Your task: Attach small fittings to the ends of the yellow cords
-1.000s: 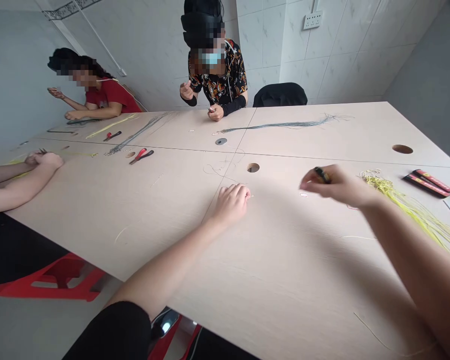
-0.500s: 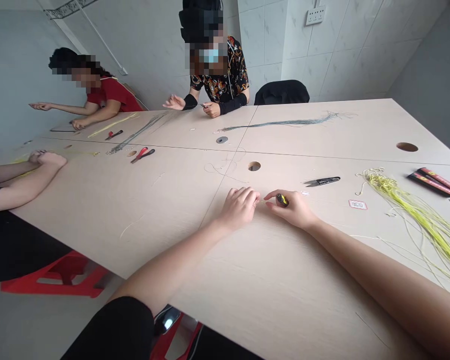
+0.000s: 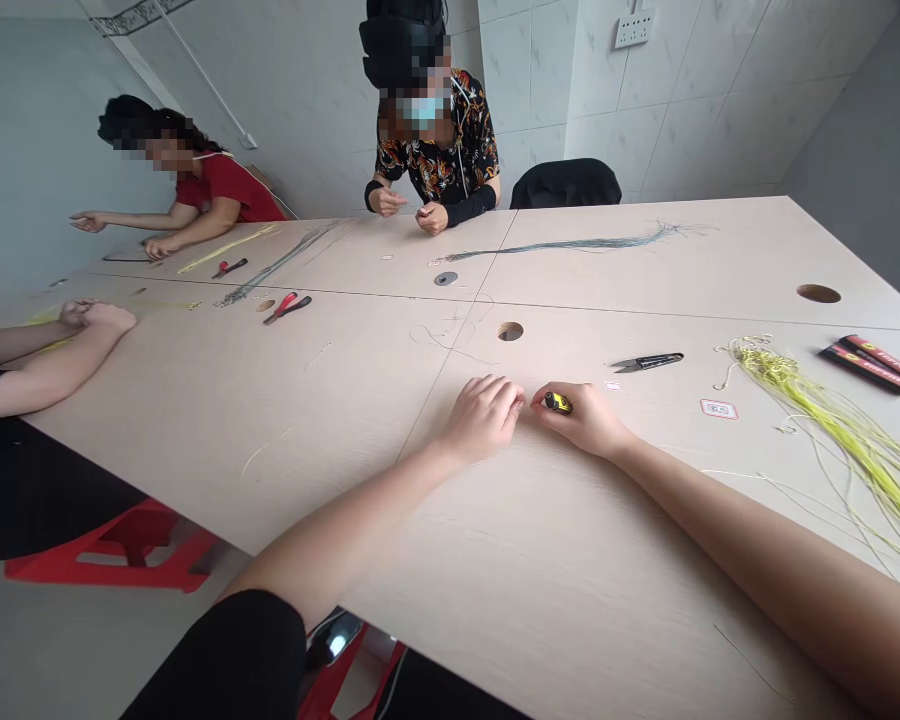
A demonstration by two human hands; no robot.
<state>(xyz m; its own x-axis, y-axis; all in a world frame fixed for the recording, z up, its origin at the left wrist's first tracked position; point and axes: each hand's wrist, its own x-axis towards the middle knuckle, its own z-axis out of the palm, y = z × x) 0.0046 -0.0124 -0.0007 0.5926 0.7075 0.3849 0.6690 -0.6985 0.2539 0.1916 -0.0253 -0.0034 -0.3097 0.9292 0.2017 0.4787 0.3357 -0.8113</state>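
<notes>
My left hand (image 3: 484, 415) rests on the pale wooden table (image 3: 345, 420) with its fingers curled together in a pinch. My right hand (image 3: 586, 420) lies right beside it, fingertips almost touching the left, and is closed round a small black and yellow tool (image 3: 558, 403). Whatever the left fingers pinch is too small to make out. Black snips (image 3: 647, 362) lie on the table just beyond my right hand, and a small white tag (image 3: 718, 408) lies to the right.
A bundle of yellow cords (image 3: 832, 420) spreads at the right, red and black packs (image 3: 874, 362) beyond it. Round holes (image 3: 509, 331) pierce the table. Red pliers (image 3: 285, 307) and grey cords (image 3: 570, 245) lie farther off. Three other people work at the left and far sides.
My right hand left the snips on the table and swung left to meet my left hand. Since then both hands stay nearly still. The person opposite drew a hand back in.
</notes>
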